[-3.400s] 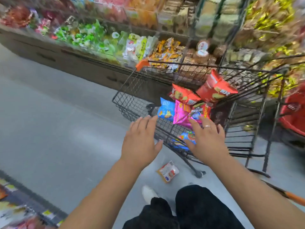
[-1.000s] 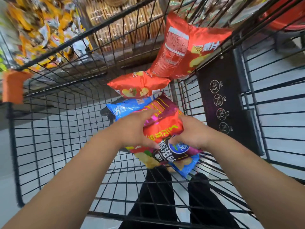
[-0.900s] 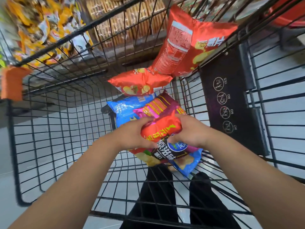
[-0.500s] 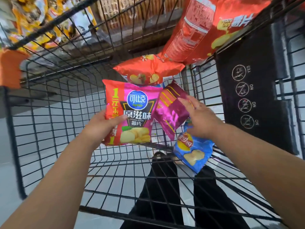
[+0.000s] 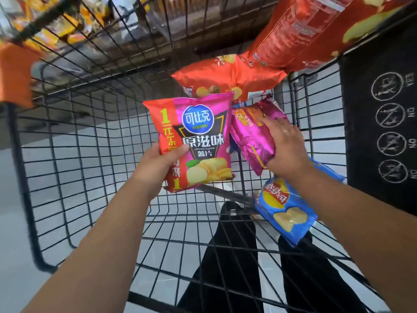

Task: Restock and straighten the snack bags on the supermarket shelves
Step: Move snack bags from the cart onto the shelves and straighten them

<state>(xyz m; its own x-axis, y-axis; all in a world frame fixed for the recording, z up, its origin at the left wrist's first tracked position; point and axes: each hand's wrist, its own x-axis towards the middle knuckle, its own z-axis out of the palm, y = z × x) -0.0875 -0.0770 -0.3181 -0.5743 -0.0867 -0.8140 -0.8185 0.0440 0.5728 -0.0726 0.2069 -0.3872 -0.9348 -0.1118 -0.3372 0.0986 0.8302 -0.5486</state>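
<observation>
A: Since a second back the two grips have split. They were bunched together on one bundle of bags; now they're apart, one bag each. Log it.
B: Got it. Left grip?
A: Pinching the pink-and-red chip bag at its left edge, thumb on the front, fingers behind. Bag's upright, front to camera, held above the cart bottom.
B: Right grip?
A: Closed over the magenta bag, fingers across its face, thumb hidden. Ring on one finger. Bag's tilted, just right of the pink-and-red one. Can't tell if their edges touch.
B: Other bags?
A: Blue chip bag lies on the wire bottom under the right forearm. Orange bag sits behind the held ones at the far end. Big red bag is above it, leaning at the cart's right side. All inside the cart.
B: Background?
A: Black panel with white crossed-circle icons on the cart's right wall. Orange corner bumper top left. Blurred shelf of yellow packs past the cart. Black trousers and grey floor show through the wire.
</observation>
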